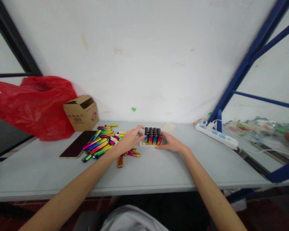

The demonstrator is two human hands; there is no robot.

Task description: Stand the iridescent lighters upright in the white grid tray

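Note:
A compact block of lighters (pixel 153 136) with black tops and multicoloured bodies stands upright in a white holder tray (pixel 143 144). My left hand (pixel 132 137) is at the left end of the block, its thumb and index finger closed against a lighter (pixel 146 135) there. From the right side, my right hand (pixel 170 142) grips the tray and the end lighters, thumb at the front low edge and fingers behind. Left of the block lies a loose pile of shiny metallic lighters (pixel 100 146), partly hidden by my left hand and forearm.
A dark-screened phone (pixel 78 144) lies left of the pile, before an open cardboard box (pixel 82 113) and a red plastic bag (pixel 43 106). Another white holed tray (pixel 168 128) rests behind my right hand. A power strip (pixel 216 134) and blue frame (pixel 240 70) stand right.

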